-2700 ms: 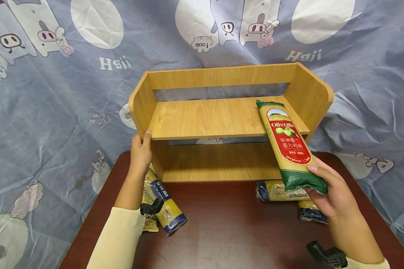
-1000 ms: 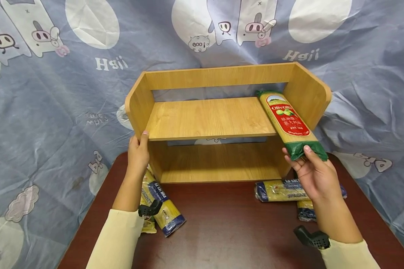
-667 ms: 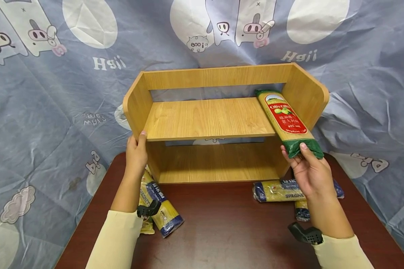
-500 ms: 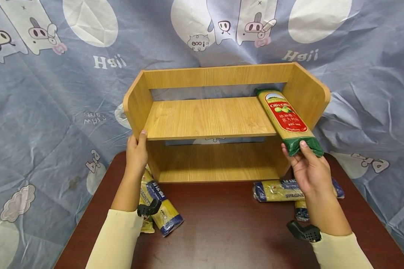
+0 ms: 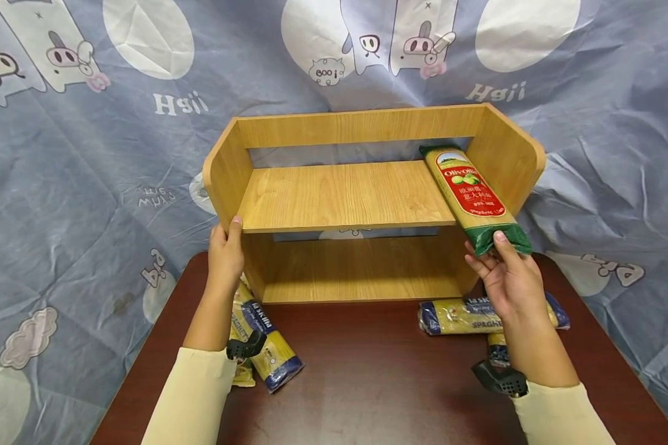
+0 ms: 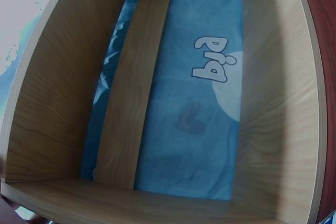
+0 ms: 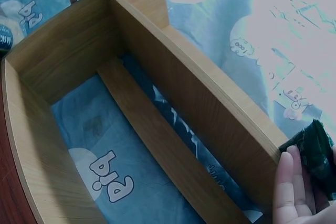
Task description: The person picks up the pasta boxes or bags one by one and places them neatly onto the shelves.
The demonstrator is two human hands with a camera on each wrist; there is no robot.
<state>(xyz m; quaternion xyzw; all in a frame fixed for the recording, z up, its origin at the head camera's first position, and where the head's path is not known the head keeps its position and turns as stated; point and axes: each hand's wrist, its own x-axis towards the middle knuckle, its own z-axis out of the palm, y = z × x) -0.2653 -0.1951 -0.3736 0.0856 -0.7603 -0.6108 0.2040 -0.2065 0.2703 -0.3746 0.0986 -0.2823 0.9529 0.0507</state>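
A two-tier wooden shelf (image 5: 345, 194) stands at the back of the table. My left hand (image 5: 226, 254) grips its left side panel, thumb on the front edge at the upper board. On the right end of the upper board lies a pack of spaghetti (image 5: 467, 188) with a red label and green ends, its near end jutting past the front edge. My right hand (image 5: 513, 284) pinches that green near end, thumb on top and fingers beneath. In the right wrist view, the pack's green end (image 7: 316, 153) shows beside the fingers (image 7: 294, 182).
Two yellow-and-blue spaghetti packs, one crossways (image 5: 456, 316) and one partly under it (image 5: 498, 347), lie below my right hand. Another blue-banded pack (image 5: 275, 349) lies left, overlapping a yellow pack (image 5: 245, 374) by my left forearm. A printed cloth (image 5: 117, 154) hangs behind the shelf.
The green-ended spaghetti pack has moved back and down onto the upper board beside the right panel, my right hand following and shifting to its tip. My left hand keeps its grip on the shelf.
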